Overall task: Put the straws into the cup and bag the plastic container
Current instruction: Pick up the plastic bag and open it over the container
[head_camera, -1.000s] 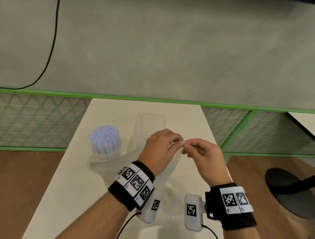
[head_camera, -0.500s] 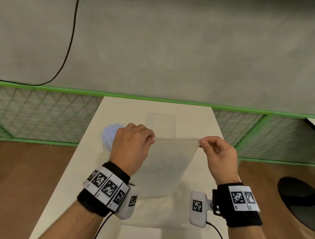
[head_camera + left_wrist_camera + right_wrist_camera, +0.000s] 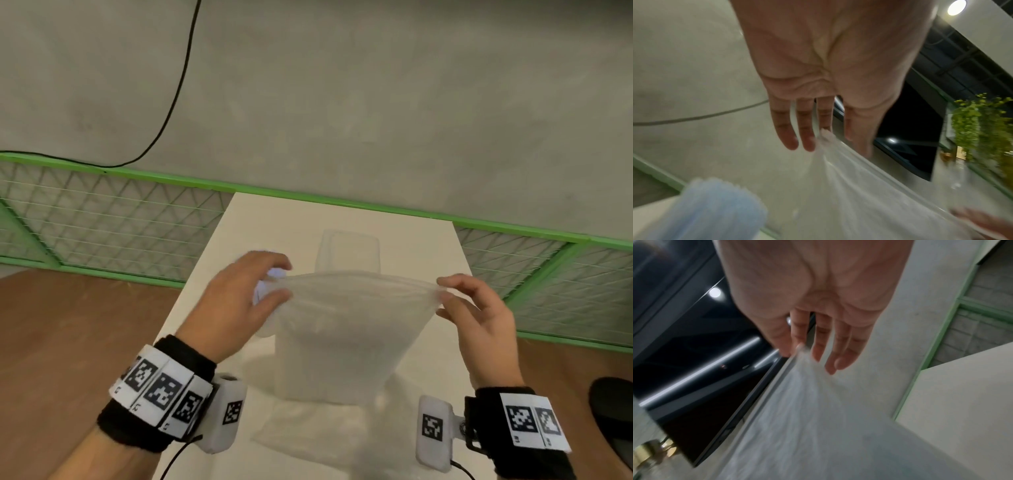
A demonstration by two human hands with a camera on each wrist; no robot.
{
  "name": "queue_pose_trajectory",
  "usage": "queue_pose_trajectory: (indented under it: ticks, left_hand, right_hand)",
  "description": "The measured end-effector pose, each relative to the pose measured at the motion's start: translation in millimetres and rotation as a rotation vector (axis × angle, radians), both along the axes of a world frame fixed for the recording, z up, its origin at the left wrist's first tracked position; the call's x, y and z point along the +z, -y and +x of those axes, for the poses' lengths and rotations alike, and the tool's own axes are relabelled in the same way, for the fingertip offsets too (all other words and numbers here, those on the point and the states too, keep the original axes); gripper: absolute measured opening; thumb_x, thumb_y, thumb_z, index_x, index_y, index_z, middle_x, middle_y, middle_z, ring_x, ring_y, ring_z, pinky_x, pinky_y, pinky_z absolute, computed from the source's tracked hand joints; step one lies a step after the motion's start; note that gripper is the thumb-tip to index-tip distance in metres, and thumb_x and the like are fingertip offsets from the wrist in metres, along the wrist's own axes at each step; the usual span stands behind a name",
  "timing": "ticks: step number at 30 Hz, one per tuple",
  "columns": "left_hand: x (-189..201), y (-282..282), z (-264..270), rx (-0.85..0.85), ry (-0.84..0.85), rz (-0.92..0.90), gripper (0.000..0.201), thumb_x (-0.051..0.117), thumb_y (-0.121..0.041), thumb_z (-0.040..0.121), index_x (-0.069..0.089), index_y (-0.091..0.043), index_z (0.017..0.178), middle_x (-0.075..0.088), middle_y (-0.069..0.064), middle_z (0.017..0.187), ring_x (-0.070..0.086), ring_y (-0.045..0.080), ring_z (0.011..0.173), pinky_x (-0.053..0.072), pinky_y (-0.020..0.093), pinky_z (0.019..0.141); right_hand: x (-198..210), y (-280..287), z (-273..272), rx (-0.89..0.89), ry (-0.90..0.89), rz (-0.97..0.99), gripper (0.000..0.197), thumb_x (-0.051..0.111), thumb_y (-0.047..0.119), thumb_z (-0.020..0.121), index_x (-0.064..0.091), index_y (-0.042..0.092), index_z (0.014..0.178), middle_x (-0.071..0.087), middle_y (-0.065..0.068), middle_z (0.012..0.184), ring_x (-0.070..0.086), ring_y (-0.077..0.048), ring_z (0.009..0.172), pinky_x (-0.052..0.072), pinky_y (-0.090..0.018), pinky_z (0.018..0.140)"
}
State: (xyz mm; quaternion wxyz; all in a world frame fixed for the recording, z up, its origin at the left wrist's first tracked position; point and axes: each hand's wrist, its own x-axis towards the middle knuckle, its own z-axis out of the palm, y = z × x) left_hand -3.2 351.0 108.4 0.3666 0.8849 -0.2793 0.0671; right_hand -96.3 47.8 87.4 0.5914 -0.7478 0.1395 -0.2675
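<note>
A translucent plastic bag (image 3: 346, 335) hangs above the white table (image 3: 424, 246), stretched between both hands with its mouth parted a little. My left hand (image 3: 274, 284) pinches the bag's left top corner (image 3: 824, 134). My right hand (image 3: 442, 294) pinches the right top corner (image 3: 800, 347). The clear plastic container (image 3: 347, 250) stands on the table just behind the bag. A cup of pale blue straws (image 3: 713, 209) sits below my left hand; in the head view only a bit of the straws (image 3: 275, 274) shows between my fingers.
A green-framed mesh fence (image 3: 102, 219) runs behind the table under a grey wall, with a black cable (image 3: 178, 89) hanging on it. Wooden floor lies on both sides. A dark round chair base (image 3: 613, 418) sits at the right.
My hands, first close together at the bag's top edge, moved apart and pulled the bag wide. The bag's mouth now gapes slightly, and the view has shifted right.
</note>
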Motion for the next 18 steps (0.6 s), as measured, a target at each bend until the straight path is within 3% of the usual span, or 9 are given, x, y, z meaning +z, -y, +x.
queue_pose_trajectory:
  ticks: [2,5,7,9,10,12,13,15,18]
  left_hand:
    - [-5.4,13.0,-5.3,-0.09,-0.062,0.073,0.03,0.049,-0.055,0.093,0.061,-0.039,0.115,0.051,-0.018,0.122,0.046,-0.003,0.112,0.037,0.018,0.087]
    - [-10.7,30.2,-6.3,-0.05,-0.17,0.203,0.057,0.022,-0.068,0.092,0.068,-0.037,0.104,0.045,-0.011,0.127,0.043,0.006,0.118,0.033,0.024,0.093]
    - [-8.7,39.2,-2.0,0.032,-0.214,0.256,0.066,0.023,-0.064,0.094,0.073,-0.023,0.082,0.05,-0.008,0.119,0.05,0.01,0.107,0.035,0.025,0.085]
    - [-5.1,45.7,3.4,0.102,-0.201,0.386,0.061,0.033,-0.053,0.099,0.07,-0.012,0.072,0.06,-0.003,0.108,0.057,0.014,0.094,0.038,0.027,0.076]
    - [-4.9,47.8,6.0,0.124,-0.198,0.447,0.05,0.04,-0.045,0.099,0.07,-0.011,0.078,0.061,0.0,0.109,0.057,0.016,0.093,0.038,0.027,0.074]
    - [-4.7,49.3,9.7,0.096,-0.227,0.523,0.026,0.051,-0.029,0.092,0.066,-0.021,0.112,0.052,-0.001,0.126,0.052,0.019,0.107,0.039,0.026,0.079]
    - [-6.7,50.0,12.2,0.042,-0.26,0.548,0.043,0.054,-0.021,0.087,0.055,-0.028,0.129,0.044,-0.001,0.135,0.048,0.021,0.114,0.041,0.027,0.085]
    - [-10.4,49.8,15.3,-0.058,-0.401,0.496,0.075,0.054,-0.008,0.079,0.032,-0.036,0.145,0.043,0.001,0.137,0.051,0.022,0.111,0.047,0.029,0.086]
    - [-19.7,48.2,15.6,-0.174,-0.675,0.337,0.093,0.052,0.001,0.075,0.014,-0.042,0.149,0.06,0.004,0.099,0.06,0.027,0.081,0.053,0.032,0.065]
  right_hand:
    - [6.7,-10.2,1.8,0.089,0.013,-0.04,0.016,0.064,0.012,0.092,0.066,0.021,0.104,0.065,0.012,0.114,0.066,-0.021,0.093,0.051,-0.037,0.084]
    - [11.1,-22.5,9.0,0.185,-0.114,-0.359,0.022,0.059,0.049,0.084,0.071,0.035,0.097,0.055,0.017,0.124,0.061,-0.007,0.094,0.042,-0.011,0.076]
    - [12.6,-27.9,15.1,0.204,-0.236,-0.481,0.025,0.06,0.056,0.087,0.075,0.036,0.085,0.049,0.017,0.121,0.056,-0.002,0.098,0.037,-0.01,0.077]
    - [11.1,-30.1,19.3,0.162,-0.295,-0.557,0.039,0.059,0.049,0.092,0.073,0.028,0.061,0.052,0.01,0.109,0.055,-0.003,0.093,0.034,-0.013,0.071]
    - [9.2,-29.7,21.2,0.125,-0.317,-0.616,0.047,0.061,0.042,0.092,0.066,0.023,0.049,0.054,0.006,0.1,0.057,-0.006,0.085,0.034,-0.018,0.067]
    - [7.4,-31.4,22.9,0.106,-0.339,-0.759,0.048,0.073,0.024,0.082,0.049,0.021,0.04,0.054,0.0,0.084,0.055,-0.015,0.072,0.035,-0.026,0.064]
    - [6.8,-33.6,23.4,0.154,-0.366,-0.806,0.041,0.075,0.017,0.074,0.047,0.023,0.045,0.052,0.0,0.086,0.054,-0.018,0.075,0.036,-0.027,0.066]
    - [6.0,-38.0,21.1,0.302,-0.504,-0.797,0.02,0.073,0.016,0.067,0.058,0.028,0.07,0.044,0.002,0.114,0.046,-0.02,0.098,0.034,-0.025,0.077]
    - [3.9,-36.6,15.3,0.518,-0.644,-0.745,0.061,0.064,0.016,0.072,0.048,0.045,0.123,0.011,0.015,0.148,0.027,-0.015,0.129,0.031,-0.025,0.098]
